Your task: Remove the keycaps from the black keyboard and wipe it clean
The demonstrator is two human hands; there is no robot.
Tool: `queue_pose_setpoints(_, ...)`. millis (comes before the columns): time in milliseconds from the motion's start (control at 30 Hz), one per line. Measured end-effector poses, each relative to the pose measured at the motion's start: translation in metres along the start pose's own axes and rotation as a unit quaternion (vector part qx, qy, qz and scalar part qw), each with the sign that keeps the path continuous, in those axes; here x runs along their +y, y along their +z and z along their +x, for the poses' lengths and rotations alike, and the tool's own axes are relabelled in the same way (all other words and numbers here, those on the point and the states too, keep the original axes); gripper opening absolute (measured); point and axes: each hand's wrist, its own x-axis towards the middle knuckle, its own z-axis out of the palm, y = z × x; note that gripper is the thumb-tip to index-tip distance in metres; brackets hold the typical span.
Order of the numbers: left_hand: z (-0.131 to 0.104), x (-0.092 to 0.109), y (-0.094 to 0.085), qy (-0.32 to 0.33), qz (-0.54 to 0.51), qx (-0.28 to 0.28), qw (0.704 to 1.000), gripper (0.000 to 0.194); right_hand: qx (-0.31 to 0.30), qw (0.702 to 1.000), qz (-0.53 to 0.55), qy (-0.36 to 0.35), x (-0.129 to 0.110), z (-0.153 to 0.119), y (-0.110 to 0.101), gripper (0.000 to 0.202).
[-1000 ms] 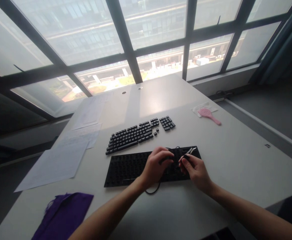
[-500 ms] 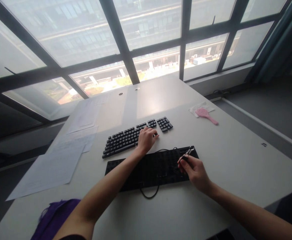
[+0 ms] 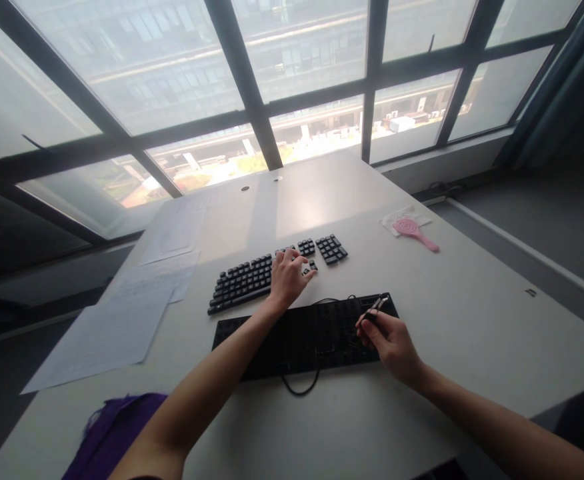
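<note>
Loose black keycaps (image 3: 246,280) lie in keyboard layout on the white table, with a separate number block (image 3: 331,249) to the right. My left hand (image 3: 288,275) is over the right part of the main block, fingers apart, beside a few arrow-area keycaps (image 3: 313,265). Nearer me lies a black keyboard base (image 3: 297,340) without keycaps, its cable looping out at the front edge. Above its right end, my right hand (image 3: 385,337) is closed on a small tool (image 3: 376,308) with metal tips, partly hidden by the fingers.
Paper sheets (image 3: 102,333) cover the table's left side, with a purple cloth (image 3: 115,427) at the near left. A pink hairbrush (image 3: 415,232) lies on clear plastic at the right. Small dark pieces (image 3: 531,293) sit near the right edge. Windows stand behind the table.
My left hand has shifted slightly left, and its fingers have spread, uncovering keycaps by the thumb. The right hand keeps its hold on the tool. The view has shifted slightly.
</note>
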Motion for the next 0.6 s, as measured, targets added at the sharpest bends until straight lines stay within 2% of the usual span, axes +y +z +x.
queue_pose_setpoints(200, 0.005, -0.005, 0.001, -0.018, 0.009, -0.052, 0.998, 0.018, -0.007, 1.000, -0.013, 0.006, 0.003, 0.000, 0.000, 0.034)
queue_pose_setpoints(367, 0.008, -0.006, 0.005, -0.014, -0.022, -0.064, 0.998, 0.011, -0.007, 1.000, -0.014, 0.005, 0.004, 0.001, -0.001, 0.034)
queue_pose_setpoints(500, 0.008, -0.009, 0.003, -0.020, -0.039, -0.050, 0.998, 0.016, -0.008, 1.000, -0.015, 0.004, 0.001, 0.001, 0.000, 0.035)
queue_pose_setpoints(600, 0.004, -0.006, -0.008, -0.020, -0.054, -0.013, 0.998, 0.022, 0.000, 1.000, -0.007, -0.001, -0.002, 0.002, -0.001, 0.034)
